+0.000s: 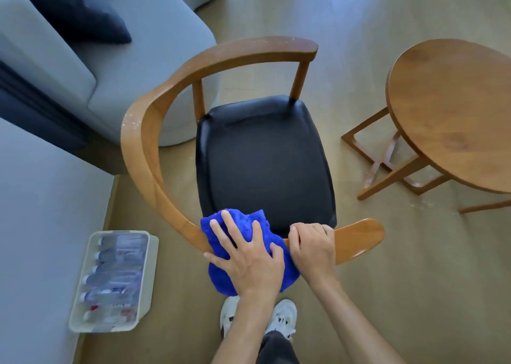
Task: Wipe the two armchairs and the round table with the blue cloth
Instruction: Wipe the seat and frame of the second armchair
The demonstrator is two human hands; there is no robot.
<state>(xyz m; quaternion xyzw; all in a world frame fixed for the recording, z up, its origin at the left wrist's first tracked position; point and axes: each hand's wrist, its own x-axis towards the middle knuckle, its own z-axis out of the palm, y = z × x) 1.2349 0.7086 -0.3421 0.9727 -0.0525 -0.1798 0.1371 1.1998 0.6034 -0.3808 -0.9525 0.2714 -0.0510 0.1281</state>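
A wooden armchair (pixel 154 148) with a curved back rail and a black padded seat (pixel 262 156) stands in the middle of the view. The blue cloth (pixel 243 222) is draped over the near part of the rail. My left hand (pixel 246 255) lies flat on the cloth with spread fingers and presses it against the rail. Just to the right of the cloth, my right hand (pixel 312 247) grips the rail with curled fingers. The round wooden table (pixel 453 109) stands at the right, partly cut off by the frame edge. Only one armchair is in view.
A grey sofa (pixel 132 59) with a dark cushion (pixel 72 12) fills the upper left. A grey surface (pixel 36 225) runs down the left side. A clear bin (pixel 110 280) holding several bottles sits on the wooden floor at lower left. My white shoes (pixel 282 316) are below the chair.
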